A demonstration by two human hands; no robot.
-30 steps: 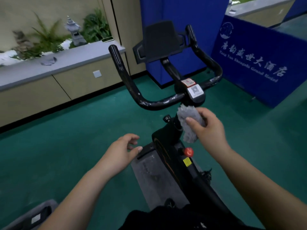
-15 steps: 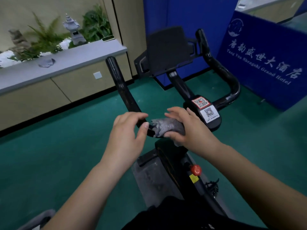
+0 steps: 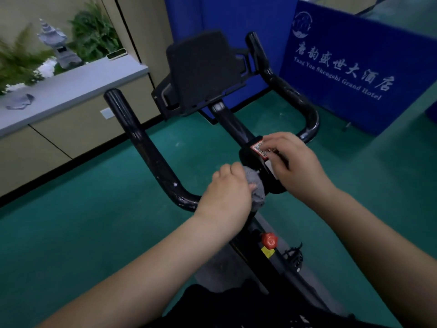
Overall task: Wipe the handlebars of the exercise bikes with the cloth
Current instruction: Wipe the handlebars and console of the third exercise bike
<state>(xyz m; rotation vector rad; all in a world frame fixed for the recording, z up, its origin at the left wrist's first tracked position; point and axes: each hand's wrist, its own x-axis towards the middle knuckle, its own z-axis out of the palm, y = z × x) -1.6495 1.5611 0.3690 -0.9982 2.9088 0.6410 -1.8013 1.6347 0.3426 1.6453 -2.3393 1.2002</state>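
While the head camera looks down over both forearms, the left hand [image 3: 225, 192] is curled closed around the grey cloth [image 3: 256, 189], pressing it onto the black handlebar [image 3: 151, 157] of the exercise bike, at the low cross section just left of the centre clamp [image 3: 257, 166]. A fold of the cloth bulges out to the right of the knuckles and hangs a little below the fist, touching the side of the clamp.

Just to the right of that grip, the right hand [image 3: 293, 162] lies on top of the clamp with its fingers loosely bent and spread over the QR sticker [image 3: 260, 147]; it holds nothing that can be seen, and whether the fingertips press down cannot be told. The two hands are near each other but do not touch.

From the gripped spot the handlebar runs left, bends and rises away to a rounded end; its right branch curves up behind the right hand. Beyond both hands, on the stem, stands the dark tablet holder [image 3: 203, 69]. Below the grip, on the frame, sits a red knob [image 3: 269, 240] above a yellow label.

Farther off, behind the left bar, a grey counter [image 3: 71, 88] carries a second crumpled cloth [image 3: 21, 101]. A blue hotel banner [image 3: 354, 67] stands beyond the right bar on the green floor [image 3: 82, 221].
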